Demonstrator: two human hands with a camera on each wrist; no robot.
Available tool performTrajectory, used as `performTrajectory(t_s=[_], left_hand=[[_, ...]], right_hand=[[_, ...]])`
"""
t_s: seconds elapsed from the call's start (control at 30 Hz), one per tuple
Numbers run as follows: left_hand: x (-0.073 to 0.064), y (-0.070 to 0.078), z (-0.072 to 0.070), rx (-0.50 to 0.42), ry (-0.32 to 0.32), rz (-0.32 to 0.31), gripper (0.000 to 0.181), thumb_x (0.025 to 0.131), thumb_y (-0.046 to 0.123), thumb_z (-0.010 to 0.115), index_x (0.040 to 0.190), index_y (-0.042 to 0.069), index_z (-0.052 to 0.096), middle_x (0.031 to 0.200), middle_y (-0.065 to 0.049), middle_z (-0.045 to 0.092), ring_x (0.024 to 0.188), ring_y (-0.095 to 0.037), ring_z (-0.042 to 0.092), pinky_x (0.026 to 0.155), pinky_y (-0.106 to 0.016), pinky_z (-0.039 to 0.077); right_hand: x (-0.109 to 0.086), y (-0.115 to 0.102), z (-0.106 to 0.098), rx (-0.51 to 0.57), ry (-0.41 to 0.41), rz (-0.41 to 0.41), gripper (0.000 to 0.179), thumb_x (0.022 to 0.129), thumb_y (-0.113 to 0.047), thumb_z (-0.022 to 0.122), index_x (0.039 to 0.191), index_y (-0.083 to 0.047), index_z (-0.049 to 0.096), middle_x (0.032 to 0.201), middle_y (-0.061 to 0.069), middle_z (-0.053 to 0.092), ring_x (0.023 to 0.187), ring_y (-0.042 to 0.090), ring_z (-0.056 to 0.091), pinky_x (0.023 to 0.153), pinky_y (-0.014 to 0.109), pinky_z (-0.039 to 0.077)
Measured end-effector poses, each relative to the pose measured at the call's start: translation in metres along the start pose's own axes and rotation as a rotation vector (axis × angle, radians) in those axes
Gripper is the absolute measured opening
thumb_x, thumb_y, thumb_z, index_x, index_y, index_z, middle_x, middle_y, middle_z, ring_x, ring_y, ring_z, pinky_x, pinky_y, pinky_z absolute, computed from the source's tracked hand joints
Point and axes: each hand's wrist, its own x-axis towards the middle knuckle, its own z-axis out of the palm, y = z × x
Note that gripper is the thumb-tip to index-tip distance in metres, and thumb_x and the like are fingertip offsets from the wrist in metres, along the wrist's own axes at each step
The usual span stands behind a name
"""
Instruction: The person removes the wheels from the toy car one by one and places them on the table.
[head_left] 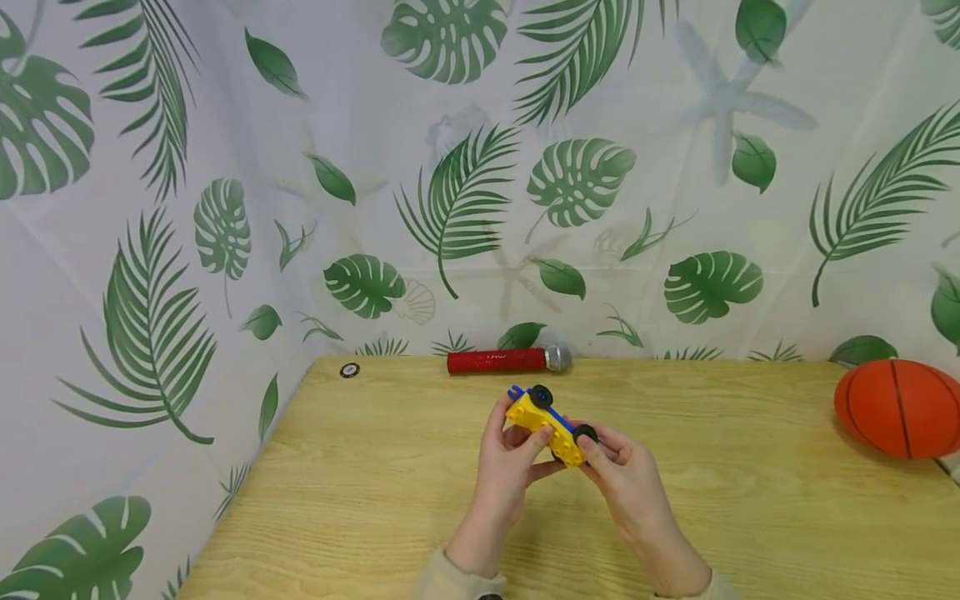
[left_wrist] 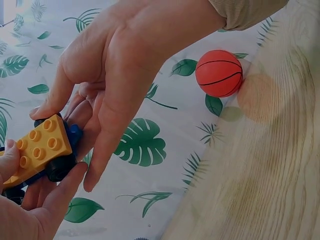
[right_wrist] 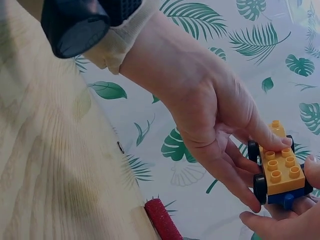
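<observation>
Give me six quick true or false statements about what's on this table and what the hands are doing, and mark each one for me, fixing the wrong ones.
1. The left hand and the right hand both hold the toy car. True.
2. The toy car is mainly green and white. False: it is mainly yellow and blue.
3. In the head view, the small round disc lies left of the microphone. True.
4. The microphone's handle is blue. False: it is red.
5. The orange ball has dark lines across it. True.
6. In the head view, the orange ball lies between the disc and the microphone. False: it is farther right than both.
</observation>
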Motion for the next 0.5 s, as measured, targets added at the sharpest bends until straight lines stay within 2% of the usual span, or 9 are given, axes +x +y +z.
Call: performTrajectory(t_s=[0.2,0.27,0.37,0.5], left_hand=[[0.0,-0.003,-0.004,0.013,0.047,-0.029,0.054,0.092,0.011,0.069,0.14,0.015,0.045,0.111,-0.011,0.063,0.103,-0.023,0.066,0.079,-0.052,0.059],[0.0,-0.003,-0.006,0.011,0.032,-0.039,0.056,0.092,0.012,0.069,0.142,0.017,0.045,0.114,-0.011,0.063,0.106,-0.023,0.066,0.08,-0.052,0.059],[0.001,-0.001,-0.007,0.0,0.013,-0.034,0.057,0.093,0.012,0.068,0.144,0.019,0.044,0.118,-0.012,0.062,0.109,-0.025,0.065,0.082,-0.052,0.059],[0.003,0.0,-0.009,-0.017,0.013,-0.04,0.059,0.094,0.011,0.066,0.147,0.024,0.043,0.12,-0.013,0.061,0.109,-0.025,0.065,0.083,-0.052,0.058]], right_hand=[[0.005,-0.008,-0.014,-0.018,-0.002,-0.122,0.045,0.098,-0.015,0.061,0.13,0.016,0.053,0.112,-0.006,0.074,0.11,0.009,0.068,0.093,0.025,0.053],[0.008,-0.009,-0.019,0.016,-0.036,-0.122,0.047,0.099,-0.016,0.059,0.13,0.018,0.051,0.112,-0.004,0.074,0.109,0.012,0.068,0.092,0.028,0.054],[0.011,-0.008,-0.023,0.048,-0.053,-0.122,0.038,0.1,-0.013,0.058,0.127,0.014,0.056,0.11,-0.002,0.075,0.107,0.013,0.07,0.091,0.028,0.055],[0.012,-0.009,-0.027,0.061,-0.045,-0.094,0.026,0.1,-0.014,0.058,0.121,0.0,0.061,0.106,-0.002,0.076,0.101,0.013,0.072,0.087,0.028,0.057]])
